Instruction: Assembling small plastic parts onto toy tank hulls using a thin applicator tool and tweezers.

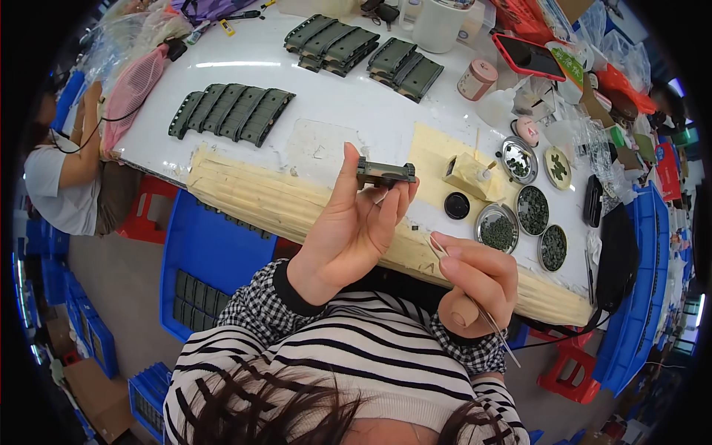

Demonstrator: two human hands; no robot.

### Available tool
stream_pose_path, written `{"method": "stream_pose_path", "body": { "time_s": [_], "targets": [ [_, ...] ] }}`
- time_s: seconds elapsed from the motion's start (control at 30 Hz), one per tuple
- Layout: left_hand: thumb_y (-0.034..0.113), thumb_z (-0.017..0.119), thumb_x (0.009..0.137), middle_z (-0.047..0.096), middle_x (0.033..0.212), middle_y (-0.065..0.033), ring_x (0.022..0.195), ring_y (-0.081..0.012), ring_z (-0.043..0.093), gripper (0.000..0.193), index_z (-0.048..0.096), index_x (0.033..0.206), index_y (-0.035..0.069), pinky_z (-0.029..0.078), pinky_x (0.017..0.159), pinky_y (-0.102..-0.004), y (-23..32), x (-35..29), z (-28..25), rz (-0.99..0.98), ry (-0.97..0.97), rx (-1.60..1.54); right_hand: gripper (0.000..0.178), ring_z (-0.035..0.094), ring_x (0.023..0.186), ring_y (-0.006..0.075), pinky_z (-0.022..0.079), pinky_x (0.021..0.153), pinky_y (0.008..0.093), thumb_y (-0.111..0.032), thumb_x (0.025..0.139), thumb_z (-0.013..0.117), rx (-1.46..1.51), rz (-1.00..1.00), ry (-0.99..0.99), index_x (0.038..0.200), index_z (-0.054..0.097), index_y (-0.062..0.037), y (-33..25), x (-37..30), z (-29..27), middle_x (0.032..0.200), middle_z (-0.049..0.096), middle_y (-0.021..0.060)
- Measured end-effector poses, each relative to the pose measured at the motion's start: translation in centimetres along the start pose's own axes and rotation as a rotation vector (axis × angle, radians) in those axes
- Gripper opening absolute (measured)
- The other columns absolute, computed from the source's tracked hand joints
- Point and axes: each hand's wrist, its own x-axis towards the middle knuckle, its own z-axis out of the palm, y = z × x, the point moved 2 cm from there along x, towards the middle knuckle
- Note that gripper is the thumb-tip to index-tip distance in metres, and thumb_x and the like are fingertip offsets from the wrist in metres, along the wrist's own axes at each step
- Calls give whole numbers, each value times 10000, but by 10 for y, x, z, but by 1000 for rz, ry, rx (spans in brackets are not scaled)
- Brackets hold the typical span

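My left hand [348, 233], palm up, grips a small dark green plastic model part [384, 173] between thumb and fingers above the table's front edge. Lower and to the right, my right hand [478, 285] is closed around metal tweezers [498, 335], whose tips point up toward the left hand. A tiny dark piece [414, 228] shows just beyond the tips; whether they touch it I cannot tell. A tan finger cot [465, 311] covers one right fingertip. Right of the hands stand round tins of small green parts [497, 228] and a black lid [457, 205].
Rows of green model parts [231, 113] lie on the white table [245, 63], with more at the back [331, 44]. A yellow taped block [475, 178] holds sticks. A red-edged phone [528, 56] lies back right. Another person [63, 182] sits at left. A blue crate [200, 245] is below.
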Motion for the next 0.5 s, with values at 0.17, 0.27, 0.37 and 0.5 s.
{"method": "stream_pose_path", "body": {
  "time_s": [0.17,0.27,0.37,0.5],
  "targets": [
    [464,630,862,536,1060,-146,948,-170,624,611,440,1118,-58,584,817,-194,-2,-1,-2,23,63,51,491,630,1046,318,543,872,368,-130,693,786,-76,22,-20,1139,626,-4,-4,5,0,1114,567,152],
    [466,636,856,535,1056,-136,940,-165,623,620,437,1120,-57,581,819,-186,-4,-1,-3,27,65,80,506,628,1052,304,539,869,360,-116,657,801,-83,37,-11,1126,640,-10,-5,6,0,1133,570,157],
    [472,611,876,537,1090,-140,951,-171,625,562,461,1129,-8,584,809,-199,-5,-1,-6,29,64,95,451,643,1014,296,538,853,348,-124,674,797,-97,47,0,1087,657,-10,-6,8,-1,1132,596,165],
    [428,515,951,503,1229,-222,1082,-281,590,498,429,1299,82,566,874,-297,-9,-8,-13,151,18,359,452,665,832,281,534,742,331,-377,982,481,-308,-16,206,979,632,49,2,4,-14,918,673,207]
  ]
}}
